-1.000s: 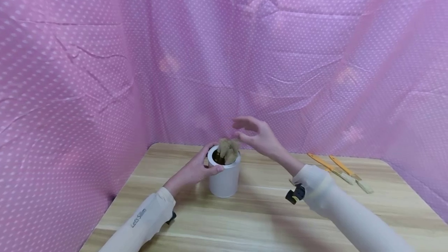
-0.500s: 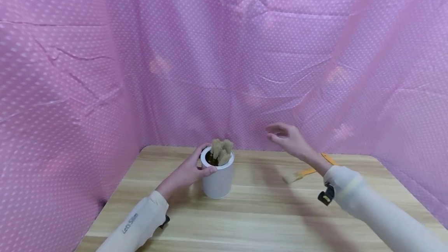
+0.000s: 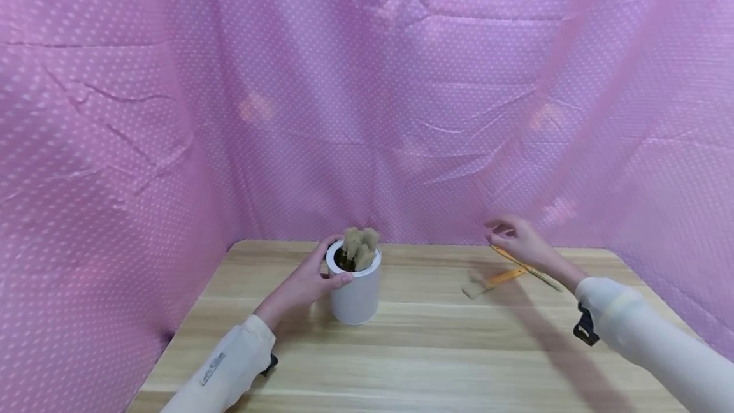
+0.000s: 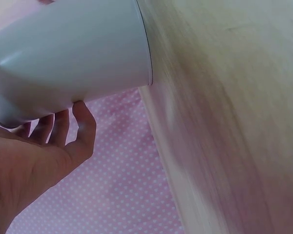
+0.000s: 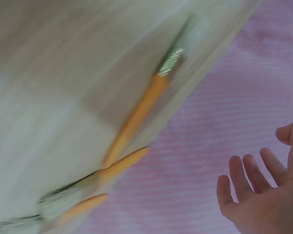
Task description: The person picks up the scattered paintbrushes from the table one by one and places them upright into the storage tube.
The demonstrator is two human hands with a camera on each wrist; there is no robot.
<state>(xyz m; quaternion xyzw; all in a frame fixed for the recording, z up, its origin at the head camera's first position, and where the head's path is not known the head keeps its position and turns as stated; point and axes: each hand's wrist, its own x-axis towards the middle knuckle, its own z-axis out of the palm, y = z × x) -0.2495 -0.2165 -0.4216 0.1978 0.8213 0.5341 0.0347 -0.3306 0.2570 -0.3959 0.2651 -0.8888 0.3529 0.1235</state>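
Observation:
A white cylindrical cup (image 3: 357, 295) stands on the wooden table (image 3: 424, 349), with tan brush bristles (image 3: 360, 246) sticking out of its top. My left hand (image 3: 309, 280) grips the cup near its rim, thumb in front and fingers behind; in the left wrist view the fingers (image 4: 63, 131) lie against the cup's wall (image 4: 73, 53). My right hand (image 3: 518, 241) hovers open and holds nothing, just above orange-handled paint brushes (image 3: 497, 279) lying at the table's far right. The right wrist view shows the spread right hand (image 5: 263, 192) beside those brushes (image 5: 136, 117).
Pink dotted cloth (image 3: 367, 94) walls in the table at the back and on both sides. The brushes lie close to the back right table edge (image 5: 195, 102). Bare wood lies between the cup and the brushes and along the front.
My right hand has swung from above the cup to the right and now hangs over the brushes. The left hand keeps its hold on the cup.

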